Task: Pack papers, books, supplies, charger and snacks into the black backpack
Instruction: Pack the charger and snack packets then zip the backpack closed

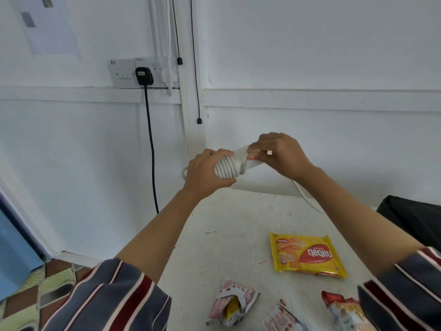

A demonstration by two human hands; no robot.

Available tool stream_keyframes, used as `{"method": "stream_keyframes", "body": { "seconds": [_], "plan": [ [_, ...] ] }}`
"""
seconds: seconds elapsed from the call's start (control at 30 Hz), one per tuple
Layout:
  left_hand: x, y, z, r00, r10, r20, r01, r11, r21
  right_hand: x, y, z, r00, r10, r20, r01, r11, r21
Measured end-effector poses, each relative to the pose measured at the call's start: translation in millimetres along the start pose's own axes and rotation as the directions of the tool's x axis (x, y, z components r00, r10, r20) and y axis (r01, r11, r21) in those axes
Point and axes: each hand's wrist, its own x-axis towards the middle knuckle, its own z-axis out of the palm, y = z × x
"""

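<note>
The white surface (238,223) has the black backpack (415,218) at its right edge, and the white charger (239,155) is held in the air above it. The left hand (205,174) grips the coiled cord; the right hand (279,154) pinches the charger's far end. I'd wind the turns tight and tuck in the loose tail (305,197) before bagging it. I count one backpack, one yellow wafer pack (307,255), three small snack packets (232,304) and one charger.

Plain home room: white walls (310,56), wall sockets (124,74), worn white table (238,223), patterned floor (47,283).
</note>
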Motion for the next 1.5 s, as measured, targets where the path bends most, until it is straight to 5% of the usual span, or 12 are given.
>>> {"method": "stream_keyframes", "body": {
  "seconds": [0.13, 0.33, 0.5, 0.6, 0.83, 0.9, 1.0, 1.13, 1.3, 1.5],
  "plan": [
    [-2.8, -0.4, -0.1, 0.991, 0.130, -0.022, -0.131, 0.990, -0.051, 5.2, 16.7, 3.9, 0.964, 0.257, 0.065, -0.262, 0.885, 0.385],
    [-3.8, 5.7, 6.6, 0.939, 0.337, -0.066, -0.321, 0.931, 0.175, 0.5, 19.2, 20.7, 0.923, 0.216, 0.318, -0.363, 0.760, 0.539],
    [-10.5, 14.6, 2.2, 0.979, 0.144, 0.145, -0.159, 0.982, 0.102, -7.5, 18.6, 27.9, 0.933, 0.243, 0.266, -0.357, 0.713, 0.603],
    [-3.9, 21.3, 0.3, 0.963, 0.039, 0.267, -0.097, 0.973, 0.208, -11.9, 13.3, 32.6, 0.931, 0.243, 0.272, -0.363, 0.696, 0.619],
    [-6.3, 20.0, 8.1, 0.983, 0.039, 0.177, -0.048, 0.998, 0.049, -1.7, 9.7, 20.5, 0.882, 0.182, 0.434, -0.432, 0.680, 0.593],
    [-7.4, 19.6, 9.7, 0.988, 0.094, 0.123, -0.095, 0.996, -0.001, 1.3, 19.1, 12.6, 0.812, 0.188, 0.552, -0.543, 0.589, 0.598],
    [-4.4, 21.2, 6.2, 0.984, 0.145, 0.100, -0.147, 0.989, 0.012, 4.0, 29.1, 11.5, 0.711, 0.234, 0.663, -0.701, 0.319, 0.638],
    [-1.4, 25.0, 1.7, 0.981, 0.159, 0.108, -0.169, 0.981, 0.097, 4.1, 32.4, 26.5, 0.613, 0.248, 0.751, -0.790, 0.149, 0.595],
    [-4.5, 23.6, -4.6, 0.969, 0.168, 0.181, -0.194, 0.972, 0.133, -0.9, 26.8, 32.3, 0.610, 0.171, 0.774, -0.781, -0.036, 0.624],
    [-2.1, 24.2, -9.1, 0.950, 0.228, 0.213, -0.260, 0.956, 0.138, -5.7, 30.1, 42.2, 0.615, 0.205, 0.761, -0.768, -0.065, 0.637]
  ]
}}
